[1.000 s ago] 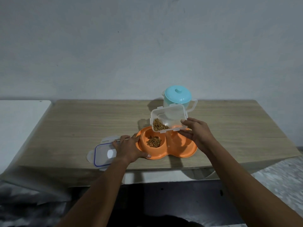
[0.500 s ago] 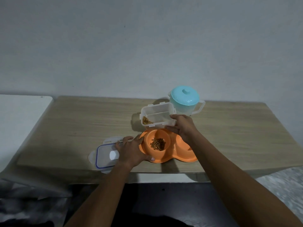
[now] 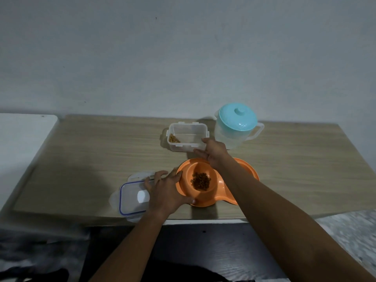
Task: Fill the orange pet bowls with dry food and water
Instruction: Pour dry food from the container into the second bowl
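The orange double bowl (image 3: 218, 185) sits near the front edge of the counter (image 3: 101, 155), its long axis running left to right; its left cup holds a small heap of dry food (image 3: 201, 181), while the right cup is mostly hidden under the forearm. The left hand (image 3: 165, 192) lies spread against the bowl's left rim, steadying it. Just behind the bowl, the right hand (image 3: 214, 153) rests its loosely curled fingers on the near right corner of the clear food box (image 3: 187, 137), which stands upright on the counter. Behind the bowl and to the right stands the lidded water jug (image 3: 236, 127), closest to the right hand, so water looks like the next step. A clear lid (image 3: 132, 197) lies left of the bowl.
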### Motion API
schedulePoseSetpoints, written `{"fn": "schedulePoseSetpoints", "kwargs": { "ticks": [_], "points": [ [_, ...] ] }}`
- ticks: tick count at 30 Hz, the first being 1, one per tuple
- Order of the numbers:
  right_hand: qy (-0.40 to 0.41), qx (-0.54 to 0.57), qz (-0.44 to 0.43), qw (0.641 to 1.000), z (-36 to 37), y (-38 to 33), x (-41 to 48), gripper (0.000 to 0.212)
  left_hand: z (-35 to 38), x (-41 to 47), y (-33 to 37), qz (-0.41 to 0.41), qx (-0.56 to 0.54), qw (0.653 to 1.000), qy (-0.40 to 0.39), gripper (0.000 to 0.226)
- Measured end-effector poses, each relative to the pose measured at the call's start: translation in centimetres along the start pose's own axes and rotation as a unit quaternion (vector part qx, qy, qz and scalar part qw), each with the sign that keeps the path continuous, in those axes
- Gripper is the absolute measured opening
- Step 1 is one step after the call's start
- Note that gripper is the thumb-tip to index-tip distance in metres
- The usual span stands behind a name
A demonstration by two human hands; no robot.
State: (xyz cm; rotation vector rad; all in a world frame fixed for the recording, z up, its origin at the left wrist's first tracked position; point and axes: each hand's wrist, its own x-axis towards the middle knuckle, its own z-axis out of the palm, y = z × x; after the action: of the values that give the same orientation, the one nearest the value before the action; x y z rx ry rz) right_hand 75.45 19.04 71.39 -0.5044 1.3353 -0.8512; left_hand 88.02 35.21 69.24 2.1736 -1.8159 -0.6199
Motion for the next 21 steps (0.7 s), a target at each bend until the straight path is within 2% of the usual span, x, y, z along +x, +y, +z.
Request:
{"fn": "schedulePoseSetpoints", "kwargs": {
  "ticks": [4, 10, 14, 16, 18, 21],
  "points": [
    [0.007, 0.009, -0.021, 1.000, 0.7, 0.6, 0.8, 0.023, 0.1, 0.0, -0.2, 0.004, -0.016, 1.000, 0.008, 0.093],
    [0.016, -0.016, -0.045, 0.999, 0.7, 0.8, 1.1, 0.025, 0.2, 0.3, -0.4, 0.005, -0.024, 1.000, 0.004, 0.094],
    [0.019, -0.110, -0.059, 0.992, -0.6, 1.1, 0.6, 0.037, 0.3, 0.0, -0.5, -0.003, -0.014, 1.000, -0.005, 0.097],
    [0.025, -0.209, -0.091, 0.973, -1.9, 1.5, -0.2, 0.039, 0.3, 0.0, -0.5, -0.006, -0.013, 1.000, -0.010, 0.099],
    [0.039, -0.309, -0.140, 0.940, -3.3, 1.7, -1.1, 0.041, 0.2, -0.1, -0.3, -0.009, -0.013, 1.000, -0.016, 0.100],
    [0.040, -0.390, -0.230, 0.891, -5.3, 1.4, -3.5, 0.035, -0.2, -0.3, 0.0, -0.011, -0.006, 1.000, -0.018, 0.101]
  ]
}}
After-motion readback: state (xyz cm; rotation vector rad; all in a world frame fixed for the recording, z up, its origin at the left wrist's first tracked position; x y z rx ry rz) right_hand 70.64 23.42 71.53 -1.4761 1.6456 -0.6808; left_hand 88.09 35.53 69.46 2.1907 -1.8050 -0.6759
